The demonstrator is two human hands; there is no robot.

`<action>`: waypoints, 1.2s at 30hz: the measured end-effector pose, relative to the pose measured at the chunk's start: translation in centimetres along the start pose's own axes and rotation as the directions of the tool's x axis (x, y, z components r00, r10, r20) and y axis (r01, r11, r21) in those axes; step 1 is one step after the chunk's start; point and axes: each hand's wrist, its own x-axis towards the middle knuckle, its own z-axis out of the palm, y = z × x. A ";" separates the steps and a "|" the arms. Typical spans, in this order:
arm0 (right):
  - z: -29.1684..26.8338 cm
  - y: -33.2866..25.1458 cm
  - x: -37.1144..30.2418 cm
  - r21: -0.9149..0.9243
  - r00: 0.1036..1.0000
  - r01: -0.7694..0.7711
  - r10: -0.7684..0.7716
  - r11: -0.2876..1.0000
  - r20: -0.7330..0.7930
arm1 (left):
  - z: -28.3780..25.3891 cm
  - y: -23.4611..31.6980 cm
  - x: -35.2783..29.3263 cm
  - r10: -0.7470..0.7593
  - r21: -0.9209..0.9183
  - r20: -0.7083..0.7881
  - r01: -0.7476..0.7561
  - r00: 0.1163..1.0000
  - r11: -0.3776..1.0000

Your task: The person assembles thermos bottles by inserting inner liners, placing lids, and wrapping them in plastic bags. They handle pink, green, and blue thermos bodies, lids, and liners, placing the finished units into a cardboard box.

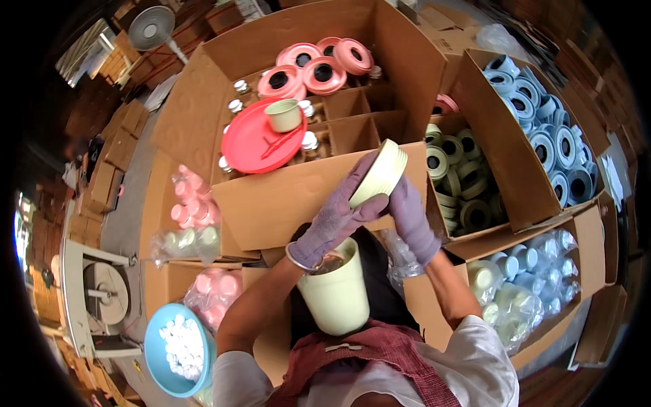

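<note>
My left hand (332,222), in a purple-grey glove, is closed around a pale green ridged round lid (381,173), its thumb along the lower edge. The lid is tilted up on its side in front of my chest. My right hand (413,220), gloved the same way, grips the lid's right side, its fingertips partly hidden behind it. Just below my left wrist, a pale green pot (333,295) rests in my lap, open end up. Something brownish shows inside its mouth, too shaded to make out.
Ahead stands a divided cardboard box (298,214) with pink lids (324,74), white-capped bottles and a red tray (254,152) bearing a small green cup (283,115). At right are boxes of green rings (461,169) and blue rings (563,146). A blue basin (156,366) holds white caps.
</note>
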 end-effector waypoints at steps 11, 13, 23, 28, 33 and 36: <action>4.8 -2.7 1.5 -0.704 0.621 0.708 -0.521 0.054 0.585 | -5.9 1.0 -5.9 -0.072 -0.255 -0.238 0.010 0.969 0.967; 6.1 -2.9 1.4 -0.627 0.760 0.633 -0.516 0.453 0.394 | -4.6 2.8 -6.5 0.019 -0.057 -0.267 -0.035 0.963 0.998; 3.0 4.5 1.4 -0.323 0.672 0.693 -0.416 0.644 0.613 | -7.6 1.6 -5.5 0.487 0.735 0.312 -0.532 0.816 0.421; 7.3 -1.2 1.2 -0.563 0.860 0.492 -0.471 0.664 0.197 | -8.0 0.6 -8.2 0.036 0.001 -0.442 -0.040 0.896 0.999; 8.0 -3.8 2.2 -0.728 0.771 0.634 -0.280 0.261 0.572 | -5.8 3.6 -8.5 -0.025 -0.086 -0.467 -0.017 0.884 0.996; 10.1 -2.7 2.7 -0.270 0.974 0.221 -0.196 0.937 0.117 | -3.0 3.8 -7.7 0.143 0.154 -0.550 -0.068 0.823 0.986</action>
